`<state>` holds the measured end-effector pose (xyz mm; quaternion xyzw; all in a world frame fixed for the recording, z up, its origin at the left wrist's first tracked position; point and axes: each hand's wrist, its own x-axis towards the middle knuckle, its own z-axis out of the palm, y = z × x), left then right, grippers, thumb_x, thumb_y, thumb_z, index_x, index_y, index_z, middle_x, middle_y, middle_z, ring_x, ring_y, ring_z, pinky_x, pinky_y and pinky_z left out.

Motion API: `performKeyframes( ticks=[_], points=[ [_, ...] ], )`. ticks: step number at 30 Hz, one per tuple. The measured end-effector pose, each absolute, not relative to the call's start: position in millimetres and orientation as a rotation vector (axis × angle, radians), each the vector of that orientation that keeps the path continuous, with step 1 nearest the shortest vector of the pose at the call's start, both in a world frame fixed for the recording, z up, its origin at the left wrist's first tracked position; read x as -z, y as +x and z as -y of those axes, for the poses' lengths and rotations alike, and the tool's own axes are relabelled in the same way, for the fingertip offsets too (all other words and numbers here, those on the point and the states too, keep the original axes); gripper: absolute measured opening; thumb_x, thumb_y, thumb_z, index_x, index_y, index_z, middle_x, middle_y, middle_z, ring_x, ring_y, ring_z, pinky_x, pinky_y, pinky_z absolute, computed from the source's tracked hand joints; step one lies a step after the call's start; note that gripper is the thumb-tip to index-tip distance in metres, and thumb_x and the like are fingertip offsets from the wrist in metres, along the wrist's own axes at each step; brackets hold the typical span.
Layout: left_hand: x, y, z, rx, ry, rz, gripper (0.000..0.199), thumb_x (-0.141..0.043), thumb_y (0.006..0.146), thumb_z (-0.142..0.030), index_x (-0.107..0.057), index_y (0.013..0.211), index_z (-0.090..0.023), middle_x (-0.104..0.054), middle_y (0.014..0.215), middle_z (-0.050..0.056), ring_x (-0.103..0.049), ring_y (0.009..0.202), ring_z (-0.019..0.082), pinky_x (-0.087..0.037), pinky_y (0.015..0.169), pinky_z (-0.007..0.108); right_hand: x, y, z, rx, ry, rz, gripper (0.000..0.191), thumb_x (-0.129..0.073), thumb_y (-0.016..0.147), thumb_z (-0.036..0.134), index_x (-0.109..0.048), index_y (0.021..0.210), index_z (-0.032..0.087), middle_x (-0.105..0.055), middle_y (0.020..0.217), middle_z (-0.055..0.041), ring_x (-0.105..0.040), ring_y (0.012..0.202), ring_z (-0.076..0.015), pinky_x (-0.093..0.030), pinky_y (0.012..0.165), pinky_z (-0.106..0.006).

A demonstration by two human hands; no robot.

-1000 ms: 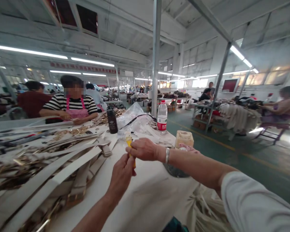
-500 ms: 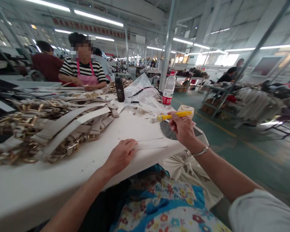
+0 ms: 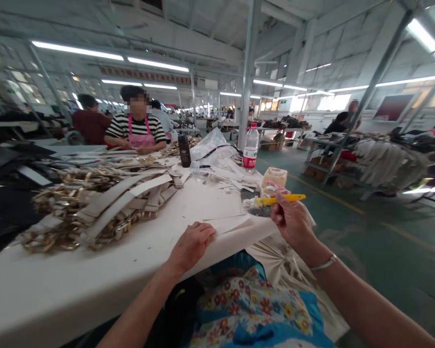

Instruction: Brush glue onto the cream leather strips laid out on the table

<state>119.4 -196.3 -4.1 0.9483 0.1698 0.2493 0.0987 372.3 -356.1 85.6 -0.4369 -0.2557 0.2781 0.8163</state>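
Note:
My right hand [image 3: 288, 215] is closed round the yellow handle of a brush [image 3: 281, 199]. The brush's pale bristles are over a dark grey slab [image 3: 259, 209] near the table's right end. My left hand [image 3: 193, 244] lies palm down at the table's front edge, fingers close together, its fingertips on the left end of a thin pale strip [image 3: 234, 224]. A cream-coloured block-like container [image 3: 274, 179] stands just behind the brush. On the left, a large pile of beige straps with gold buckles [image 3: 108, 203] covers part of the white table [image 3: 159, 241].
Behind the strips stand a dark bottle [image 3: 184, 151] and a water bottle [image 3: 250, 147] with a red cap. Clear plastic bags [image 3: 215, 145] lie between them. Across the table sits a person in a striped shirt [image 3: 136, 125]. A metal post [image 3: 247, 72] rises behind the table.
The brush in my right hand has moved right and down, from the slab's left edge onto the slab. My left hand stays on the strip. The whole view has shifted slightly.

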Motion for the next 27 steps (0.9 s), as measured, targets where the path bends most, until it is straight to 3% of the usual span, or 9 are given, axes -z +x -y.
performKeyframes(
  ticks=[13,20,27],
  points=[
    [1.7,111.9,208.1,-0.746,2.829,-0.596,0.008,-0.055,0.102,-0.022,-0.061,0.098,-0.019,-0.069,0.104,0.003,-0.058,0.102,0.023,-0.044,0.093,0.037,-81.6,345.8,354.1,-0.713,-0.812,0.467,0.041,-0.096,0.059,0.035,-0.070,0.084,0.015,-0.051,0.057,0.0043,-0.037,0.042,-0.0023,-0.028,0.037,-0.013],
    [1.6,110.8,207.6,-0.805,2.861,-0.552,0.008,-0.058,0.100,-0.020,-0.063,0.095,-0.020,-0.064,0.119,0.004,-0.055,0.106,0.022,-0.045,0.094,0.037,-84.8,345.8,350.4,-0.717,-0.821,0.474,0.049,-0.097,0.057,0.037,-0.071,0.091,0.014,-0.052,0.059,0.0045,-0.036,0.042,-0.0016,-0.028,0.037,-0.012],
    [7.9,108.9,208.9,-0.902,2.891,-0.510,0.013,-0.060,0.100,-0.025,-0.065,0.089,-0.020,-0.063,0.094,0.003,-0.054,0.092,0.022,-0.045,0.084,0.038,-90.5,344.3,351.5,-0.719,-0.827,0.468,0.054,-0.099,0.054,0.038,-0.070,0.092,0.014,-0.054,0.062,0.0041,-0.040,0.046,-0.0016,-0.030,0.040,-0.010]
  ],
)
